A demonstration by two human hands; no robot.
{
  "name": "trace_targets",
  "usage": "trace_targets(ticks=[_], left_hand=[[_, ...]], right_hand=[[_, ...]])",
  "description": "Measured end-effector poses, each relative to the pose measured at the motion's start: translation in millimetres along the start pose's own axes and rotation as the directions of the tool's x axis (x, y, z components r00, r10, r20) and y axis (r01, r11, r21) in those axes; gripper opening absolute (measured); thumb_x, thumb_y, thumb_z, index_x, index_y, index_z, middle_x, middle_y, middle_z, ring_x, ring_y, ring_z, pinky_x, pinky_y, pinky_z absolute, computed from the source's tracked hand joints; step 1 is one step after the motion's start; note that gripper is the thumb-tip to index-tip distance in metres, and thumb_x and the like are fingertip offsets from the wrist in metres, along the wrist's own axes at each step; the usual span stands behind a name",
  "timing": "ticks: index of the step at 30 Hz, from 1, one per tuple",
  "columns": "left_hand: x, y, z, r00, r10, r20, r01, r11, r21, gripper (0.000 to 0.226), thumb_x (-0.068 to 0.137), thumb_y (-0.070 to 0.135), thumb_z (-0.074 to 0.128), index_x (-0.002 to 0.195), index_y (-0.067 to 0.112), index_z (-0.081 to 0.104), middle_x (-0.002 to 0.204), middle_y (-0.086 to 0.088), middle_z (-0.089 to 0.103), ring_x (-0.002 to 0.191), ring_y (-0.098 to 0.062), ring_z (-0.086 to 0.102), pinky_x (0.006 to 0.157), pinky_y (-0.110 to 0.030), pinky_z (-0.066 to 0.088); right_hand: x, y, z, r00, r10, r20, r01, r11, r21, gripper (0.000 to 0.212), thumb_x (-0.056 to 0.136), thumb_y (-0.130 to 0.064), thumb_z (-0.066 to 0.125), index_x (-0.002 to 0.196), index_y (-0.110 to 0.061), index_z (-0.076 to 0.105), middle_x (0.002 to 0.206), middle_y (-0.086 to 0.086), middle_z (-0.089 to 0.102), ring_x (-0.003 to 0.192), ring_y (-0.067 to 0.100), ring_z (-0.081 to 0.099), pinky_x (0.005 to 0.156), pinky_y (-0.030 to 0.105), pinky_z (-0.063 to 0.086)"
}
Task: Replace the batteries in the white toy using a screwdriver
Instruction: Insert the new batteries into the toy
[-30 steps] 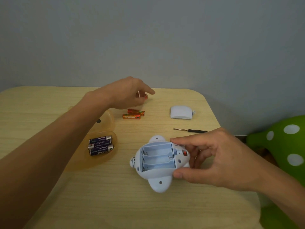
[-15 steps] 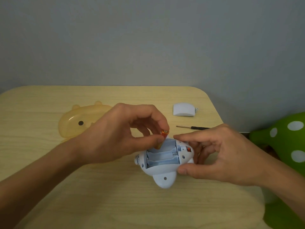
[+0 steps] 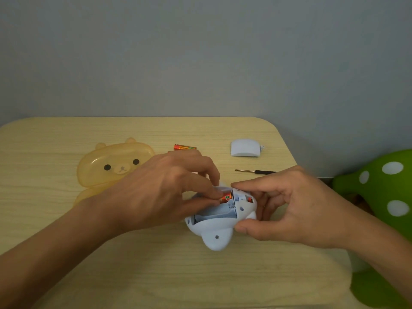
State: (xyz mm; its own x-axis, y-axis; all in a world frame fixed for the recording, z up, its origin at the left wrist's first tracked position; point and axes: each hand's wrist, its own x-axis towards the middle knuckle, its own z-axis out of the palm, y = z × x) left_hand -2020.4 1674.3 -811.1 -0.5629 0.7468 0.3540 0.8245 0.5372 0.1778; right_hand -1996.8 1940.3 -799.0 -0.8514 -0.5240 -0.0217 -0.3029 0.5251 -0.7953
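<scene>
The white toy (image 3: 214, 228) lies upside down on the wooden table (image 3: 156, 275) with its battery bay facing up. My right hand (image 3: 287, 206) grips its right end between thumb and fingers. My left hand (image 3: 165, 188) pinches an orange battery (image 3: 225, 196) and holds it down in the far slot of the bay. The two nearer slots look bare. Another orange battery (image 3: 185, 147) lies on the table behind my left hand. The white battery cover (image 3: 245, 148) sits at the back right, and the small black-handled screwdriver (image 3: 256, 171) lies in front of it.
An orange translucent bear-shaped lid (image 3: 111, 161) lies at the left, partly under my left wrist. A green object with white spots (image 3: 383, 188) sits past the table's right edge. A grey wall rises behind the table.
My left hand came back from the far side of the table with an orange battery and has lowered it into the toy's far slot. The right hand kept its hold on the toy.
</scene>
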Motion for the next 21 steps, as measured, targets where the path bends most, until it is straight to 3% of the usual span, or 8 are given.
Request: trace_targets(ticks=[4, 6, 9, 13, 16, 21], left_hand=[[-1, 1, -12, 0.994, -0.027, 0.103, 0.018, 0.996, 0.091, 0.029, 0.101, 0.049, 0.056, 0.107, 0.037, 0.082, 0.119, 0.014, 0.061, 0.097, -0.008, 0.059, 0.072, -0.033, 0.052], [2, 1, -18, 0.991, -0.073, 0.116, 0.077, 0.997, -0.028, 0.031, 0.101, 0.049, 0.056, 0.106, 0.035, 0.083, 0.118, 0.016, 0.059, 0.099, -0.006, 0.061, 0.076, -0.029, 0.052], [16, -19, -29, 0.981, -0.193, -0.010, 0.190, 0.971, -0.144, 0.022, 0.098, 0.037, 0.066, 0.108, 0.028, 0.083, 0.107, 0.013, 0.071, 0.093, -0.006, 0.069, 0.078, -0.024, 0.054], [37, -74, -37, 0.911, -0.411, 0.025, 0.400, 0.898, 0.182, 0.022, 0.096, 0.030, 0.073, 0.116, 0.032, 0.080, 0.120, 0.009, 0.075, 0.098, -0.006, 0.065, 0.086, -0.033, 0.057], [46, -93, -27, 0.857, -0.506, 0.097, 0.465, 0.841, 0.277, 0.019, 0.096, 0.027, 0.075, 0.113, 0.034, 0.080, 0.122, 0.006, 0.075, 0.108, -0.013, 0.066, 0.098, -0.044, 0.056], [54, -102, -9, 0.831, -0.540, 0.135, 0.483, 0.820, 0.308, 0.025, 0.096, 0.029, 0.076, 0.120, 0.034, 0.079, 0.120, 0.004, 0.076, 0.099, -0.013, 0.060, 0.088, -0.033, 0.051]], right_hand=[[-1, 0, 0, 1.000, 0.018, -0.009, -0.017, 1.000, 0.024, 0.038, 0.079, -0.036, 0.091, 0.116, -0.032, 0.082, 0.088, 0.004, 0.083, 0.073, 0.031, 0.075, 0.074, 0.050, 0.066], [-3, 0, 1, 1.000, 0.019, -0.007, -0.019, 0.999, 0.028, 0.041, 0.078, -0.035, 0.092, 0.118, -0.034, 0.081, 0.089, 0.002, 0.083, 0.072, 0.028, 0.077, 0.074, 0.048, 0.066], [-4, -1, 1, 1.000, 0.024, -0.013, -0.023, 1.000, 0.020, 0.045, 0.078, -0.033, 0.093, 0.121, -0.036, 0.081, 0.087, 0.000, 0.083, 0.072, 0.027, 0.077, 0.075, 0.046, 0.067], [-5, -2, 1, 1.000, 0.025, -0.019, -0.024, 1.000, 0.003, 0.047, 0.077, -0.034, 0.093, 0.122, -0.036, 0.080, 0.085, 0.000, 0.082, 0.071, 0.025, 0.076, 0.075, 0.044, 0.066], [-5, -3, 0, 1.000, 0.016, -0.015, -0.016, 1.000, 0.003, 0.046, 0.078, -0.035, 0.092, 0.122, -0.034, 0.080, 0.087, 0.000, 0.082, 0.072, 0.025, 0.076, 0.074, 0.044, 0.066], [-6, -2, -1, 1.000, 0.014, -0.015, -0.014, 1.000, 0.001, 0.046, 0.078, -0.035, 0.092, 0.122, -0.034, 0.079, 0.089, 0.001, 0.083, 0.073, 0.027, 0.076, 0.074, 0.044, 0.066]])
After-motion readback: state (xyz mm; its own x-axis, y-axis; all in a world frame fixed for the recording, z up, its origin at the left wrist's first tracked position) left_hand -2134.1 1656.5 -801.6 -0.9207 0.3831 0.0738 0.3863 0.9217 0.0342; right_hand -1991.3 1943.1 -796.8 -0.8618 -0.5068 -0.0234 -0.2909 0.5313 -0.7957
